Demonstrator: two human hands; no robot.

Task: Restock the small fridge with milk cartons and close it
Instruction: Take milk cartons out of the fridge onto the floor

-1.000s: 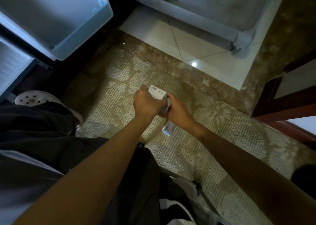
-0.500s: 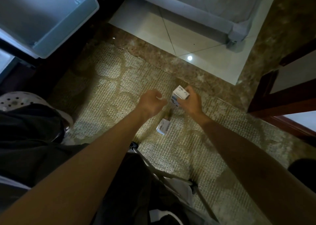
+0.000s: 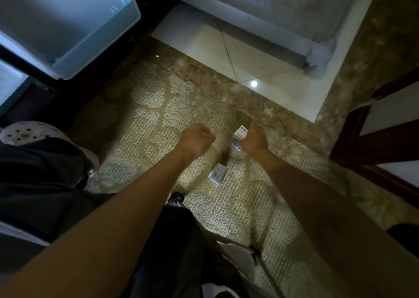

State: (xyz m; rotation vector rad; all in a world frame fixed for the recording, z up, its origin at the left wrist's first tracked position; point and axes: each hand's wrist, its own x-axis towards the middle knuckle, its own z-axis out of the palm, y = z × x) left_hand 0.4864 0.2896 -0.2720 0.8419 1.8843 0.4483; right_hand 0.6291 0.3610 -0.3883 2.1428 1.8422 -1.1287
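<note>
Nearest, past the dark trousers [image 3: 56, 184], a second milk carton [image 3: 218, 173] lies flat on the woven rug [image 3: 147, 121], between the two forearms and touched by neither. Just beyond it, the left hand [image 3: 197, 139] is curled into a fist and, as far as the dim light lets me judge, holds nothing. The right hand [image 3: 255, 140] wraps its fingers round a small milk carton [image 3: 239, 135], gripping it from the side with its top end showing. These are small card boxes, likely light and fairly stiff, though a hard squeeze would dent them. A hold across the broad faces near the middle suits them. Farther off, at the upper left, the open fridge's door shelf [image 3: 90, 48] stands well apart from both cartons.
</note>
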